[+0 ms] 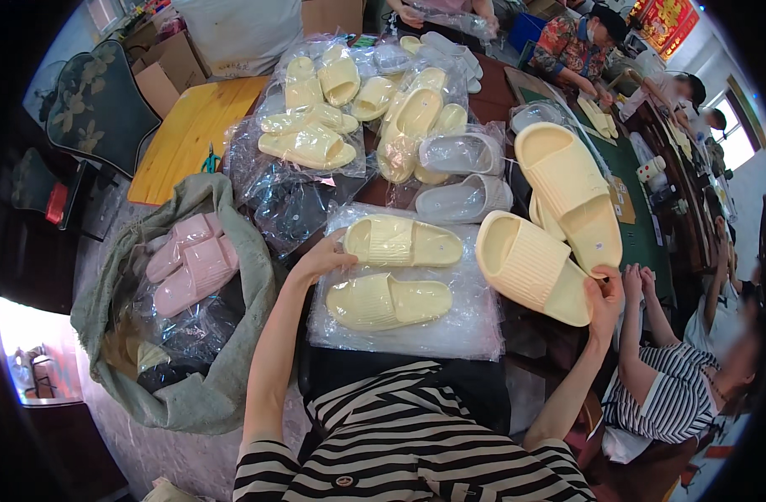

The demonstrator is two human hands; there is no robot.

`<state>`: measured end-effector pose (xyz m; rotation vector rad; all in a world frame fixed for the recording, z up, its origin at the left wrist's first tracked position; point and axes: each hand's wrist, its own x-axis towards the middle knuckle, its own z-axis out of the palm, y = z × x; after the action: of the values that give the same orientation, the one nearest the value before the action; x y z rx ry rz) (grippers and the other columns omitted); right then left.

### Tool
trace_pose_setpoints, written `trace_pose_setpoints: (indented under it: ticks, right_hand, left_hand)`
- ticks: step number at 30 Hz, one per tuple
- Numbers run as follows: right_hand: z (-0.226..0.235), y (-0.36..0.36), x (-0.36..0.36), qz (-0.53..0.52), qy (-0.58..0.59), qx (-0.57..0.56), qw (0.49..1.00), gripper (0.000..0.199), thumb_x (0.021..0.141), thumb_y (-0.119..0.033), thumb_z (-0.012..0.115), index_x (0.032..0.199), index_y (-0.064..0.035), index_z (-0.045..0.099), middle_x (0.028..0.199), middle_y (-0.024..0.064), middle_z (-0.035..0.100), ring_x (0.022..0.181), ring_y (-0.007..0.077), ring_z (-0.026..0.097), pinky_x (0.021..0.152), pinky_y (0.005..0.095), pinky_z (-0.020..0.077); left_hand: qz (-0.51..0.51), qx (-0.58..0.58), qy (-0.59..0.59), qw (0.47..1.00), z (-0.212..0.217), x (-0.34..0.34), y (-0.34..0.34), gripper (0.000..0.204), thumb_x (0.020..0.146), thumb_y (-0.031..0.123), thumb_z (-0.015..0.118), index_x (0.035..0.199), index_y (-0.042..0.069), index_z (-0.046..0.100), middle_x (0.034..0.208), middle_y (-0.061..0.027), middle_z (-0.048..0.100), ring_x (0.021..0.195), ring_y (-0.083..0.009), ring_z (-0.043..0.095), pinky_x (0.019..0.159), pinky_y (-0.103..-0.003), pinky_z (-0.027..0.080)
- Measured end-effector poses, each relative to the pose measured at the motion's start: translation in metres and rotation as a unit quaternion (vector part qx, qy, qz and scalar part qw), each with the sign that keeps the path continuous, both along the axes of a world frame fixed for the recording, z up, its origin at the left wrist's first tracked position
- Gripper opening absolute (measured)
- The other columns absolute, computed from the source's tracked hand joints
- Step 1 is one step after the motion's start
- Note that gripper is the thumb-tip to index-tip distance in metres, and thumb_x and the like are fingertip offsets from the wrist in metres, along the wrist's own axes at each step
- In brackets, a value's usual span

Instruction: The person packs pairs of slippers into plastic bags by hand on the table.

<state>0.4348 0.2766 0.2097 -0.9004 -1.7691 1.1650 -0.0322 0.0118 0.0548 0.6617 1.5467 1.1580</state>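
In front of me, a pair of pale yellow slide slippers [404,241] lies side by side in a clear plastic bag, on a stack of clear plastic bags [475,335]. My left hand [324,258] is closed on the left end of the upper bagged slipper, at the bag's edge. Off to the right, my right hand [602,301] grips unbagged yellow slippers [574,188] by their ends, thumb and fingers pinched around the soles. A second slipper [533,268] in that grip hangs lower, and part of another yellow slipper shows behind them.
Bagged yellow slippers [308,149] pile up at the table's far side, beside bagged grey slippers [462,199]. An open sack [257,335] on the left holds pink slippers [195,263]. A yellow wooden board [182,138] is behind it. Other people sit along the right, one in stripes [667,389].
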Motion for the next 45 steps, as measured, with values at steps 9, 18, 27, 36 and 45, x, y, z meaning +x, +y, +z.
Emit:
trace_pose_setpoints:
  ticks: [9,18,27,36,45]
  right_hand:
    - [-0.097,-0.040,-0.065,0.163,-0.103,-0.193,0.962,0.027,0.084,0.000,0.070,0.110,-0.0061,0.062,0.089,0.0000,0.064,0.073,0.0050,0.059,0.064,0.0206,0.0466]
    - [-0.134,-0.044,-0.060,0.140,-0.149,-0.234,0.951,0.029,0.087,-0.001,0.068,0.115,-0.0046,0.060,0.102,0.0025,0.064,0.083,0.0071,0.063,0.073,0.0227,0.0509]
    - [-0.137,-0.051,-0.061,0.127,-0.141,-0.226,0.955,0.032,0.086,-0.002,0.069,0.117,-0.0042,0.060,0.106,0.0017,0.062,0.085,0.0075,0.062,0.075,0.0231,0.0506]
    - [-0.116,-0.050,-0.054,0.135,-0.061,-0.226,0.963,0.038,0.083,-0.004,0.074,0.119,-0.0050,0.060,0.103,0.0020,0.062,0.092,0.0081,0.060,0.080,0.0238,0.0497]
    - [-0.113,-0.057,-0.067,0.186,-0.058,-0.267,0.944,0.041,0.084,-0.005,0.073,0.123,-0.0061,0.058,0.108,0.0033,0.061,0.100,0.0109,0.058,0.088,0.0266,0.0481]
  left_hand:
    - [0.130,-0.011,-0.011,0.991,-0.024,0.013,0.004,0.079,0.079,0.008,0.076,0.144,-0.004,0.034,0.080,-0.0097,0.068,0.064,-0.0140,0.062,0.057,-0.030,0.050]
    - [0.237,0.063,0.601,0.760,0.011,0.062,0.000,0.058,0.086,0.005,0.066,0.138,-0.002,0.040,0.115,-0.0183,0.060,0.104,-0.0344,0.060,0.088,-0.042,0.050]
    - [0.040,-0.040,0.590,0.805,-0.031,0.070,0.008,0.062,0.099,0.033,0.049,0.152,0.006,0.033,0.160,-0.0158,0.027,0.150,-0.0363,0.015,0.120,-0.059,0.010]
    - [0.070,0.035,0.595,0.800,-0.007,0.075,0.006,0.059,0.094,0.025,0.057,0.147,0.002,0.040,0.157,-0.0178,0.033,0.148,-0.0376,0.022,0.120,-0.056,0.013]
    - [0.082,0.028,0.502,0.861,-0.027,0.085,0.004,0.056,0.098,0.025,0.051,0.146,-0.002,0.039,0.152,-0.0225,0.037,0.145,-0.0401,0.027,0.120,-0.052,0.018]
